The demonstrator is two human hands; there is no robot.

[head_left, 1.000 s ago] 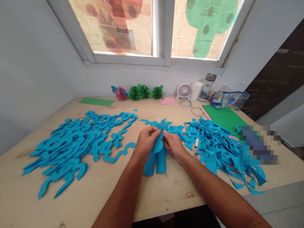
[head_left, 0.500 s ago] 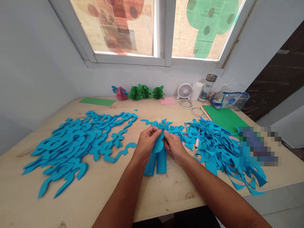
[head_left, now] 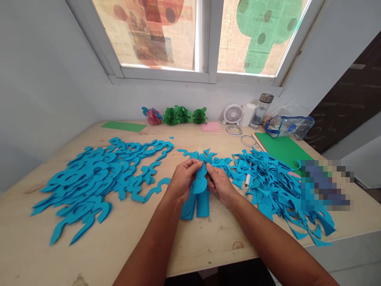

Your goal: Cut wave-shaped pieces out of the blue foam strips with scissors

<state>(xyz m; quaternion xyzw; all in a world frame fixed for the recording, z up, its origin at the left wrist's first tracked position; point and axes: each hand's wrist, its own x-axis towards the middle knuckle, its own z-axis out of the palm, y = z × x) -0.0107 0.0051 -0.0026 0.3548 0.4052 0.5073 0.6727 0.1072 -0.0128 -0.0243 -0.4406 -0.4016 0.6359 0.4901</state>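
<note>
In front of me, a blue paper piece (head_left: 200, 185) with a rounded lower end and a faint drawn curve is up between my hands. My left hand (head_left: 185, 177) pinches it from the left, thumb on top. My right hand (head_left: 219, 180) is closed at its right edge, thumb and fingers pressed together; its inner fingers are partly hidden. Beneath lie two stacks of folded blue paper strips, a left strip (head_left: 187, 208) with a drawn curve and a right strip (head_left: 203, 204).
Wavy blue paper cutouts (head_left: 89, 174) are heaped at left, blue scraps (head_left: 268, 178) at right with a white marker (head_left: 247, 179). Behind stand paper honeycomb figures (head_left: 181, 114), a small fan (head_left: 232, 114), tape rolls (head_left: 234, 130), a bottle (head_left: 261, 112) and a clear pouch (head_left: 290, 126).
The blue paper piece is tipped slightly lower and to the right between my fingers. Both hands stay nearly in place, and the view has shifted a little.
</note>
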